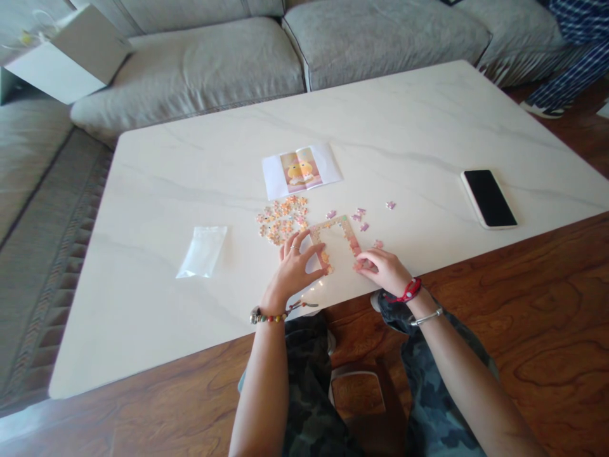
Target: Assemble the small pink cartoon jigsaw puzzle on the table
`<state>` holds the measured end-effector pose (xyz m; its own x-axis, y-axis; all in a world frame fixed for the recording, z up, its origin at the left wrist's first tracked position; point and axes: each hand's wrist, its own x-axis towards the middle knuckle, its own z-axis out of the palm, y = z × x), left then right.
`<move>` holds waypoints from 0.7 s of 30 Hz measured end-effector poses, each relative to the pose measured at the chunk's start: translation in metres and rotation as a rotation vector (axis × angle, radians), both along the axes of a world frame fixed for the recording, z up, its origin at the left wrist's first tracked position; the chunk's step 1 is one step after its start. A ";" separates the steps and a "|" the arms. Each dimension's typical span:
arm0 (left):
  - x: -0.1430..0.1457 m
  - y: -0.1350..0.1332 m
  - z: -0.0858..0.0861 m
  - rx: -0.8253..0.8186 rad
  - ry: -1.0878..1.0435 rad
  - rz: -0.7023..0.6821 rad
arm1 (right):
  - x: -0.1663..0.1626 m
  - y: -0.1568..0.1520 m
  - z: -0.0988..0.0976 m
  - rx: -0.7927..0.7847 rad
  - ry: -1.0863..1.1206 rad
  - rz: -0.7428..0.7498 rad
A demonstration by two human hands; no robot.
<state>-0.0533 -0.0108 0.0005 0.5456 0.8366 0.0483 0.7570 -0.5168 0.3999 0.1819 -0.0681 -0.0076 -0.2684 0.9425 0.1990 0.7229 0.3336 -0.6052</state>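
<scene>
A partly joined jigsaw border (349, 236) lies near the table's front edge, forming three sides around bare tabletop. My left hand (297, 265) rests at its left side, thumb and fingers spread apart over the pieces there. At the lower end of the right side, my right hand (383, 268) has its fingertips pinched together; a puzzle piece seems to be under them, mostly hidden. Beyond my left hand is a pile of loose puzzle pieces (283, 218). Several pinkish-purple pieces (358, 214) lie scattered to the right of the border.
A creased reference picture (299, 170) with two yellow figures lies behind the pile. To the left is a clear plastic bag (203, 252), to the right a phone (489, 198). A grey sofa (214, 63) lines the far side; a person's checked trouser leg (571, 76) shows at top right.
</scene>
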 end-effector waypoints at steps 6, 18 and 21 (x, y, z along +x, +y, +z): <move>0.001 0.000 0.000 0.010 -0.018 0.027 | 0.001 0.000 0.001 -0.017 0.015 0.014; 0.008 0.000 -0.004 0.033 -0.032 0.006 | 0.018 -0.005 0.005 0.006 0.070 -0.070; 0.013 0.000 -0.004 0.046 -0.032 -0.011 | 0.040 -0.003 0.005 0.041 -0.010 -0.206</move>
